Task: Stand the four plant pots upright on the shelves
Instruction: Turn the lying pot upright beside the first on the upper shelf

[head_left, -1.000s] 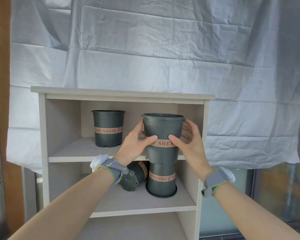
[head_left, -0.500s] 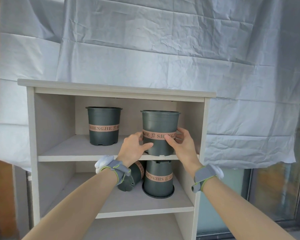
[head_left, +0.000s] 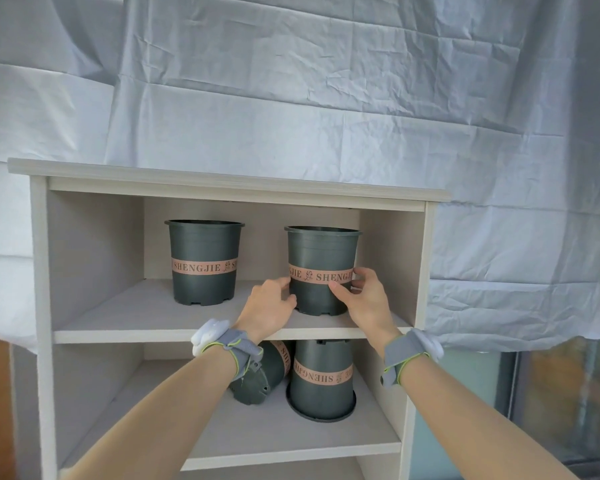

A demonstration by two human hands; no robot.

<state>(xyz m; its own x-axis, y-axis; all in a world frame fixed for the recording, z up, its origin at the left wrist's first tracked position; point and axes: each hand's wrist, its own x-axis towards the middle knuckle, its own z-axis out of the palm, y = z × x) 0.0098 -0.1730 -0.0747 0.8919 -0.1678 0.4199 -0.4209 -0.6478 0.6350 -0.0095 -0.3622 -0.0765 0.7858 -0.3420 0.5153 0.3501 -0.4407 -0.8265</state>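
Note:
Two dark green plant pots with pink "SHENGJIE" bands stand upright on the upper shelf (head_left: 136,318): one on the left (head_left: 203,251) and one on the right (head_left: 321,251). My left hand (head_left: 267,304) and my right hand (head_left: 366,301) grip the right pot low on its two sides, and its base rests on the shelf board. On the lower shelf (head_left: 274,441) a third pot (head_left: 321,393) stands upside down with its rim on the board. A fourth pot (head_left: 257,384) lies tipped on its side just left of it, partly hidden by my left wrist.
The pale wooden shelf unit has a top board (head_left: 222,180) and side walls close to the right pot. A creased grey sheet (head_left: 326,98) hangs behind. A window (head_left: 551,393) shows at the lower right. Both wrists wear grey straps.
The pot in my hands has moved up and back from in front of the unit onto the upper shelf, where it now rests. My hands slid lower on its sides.

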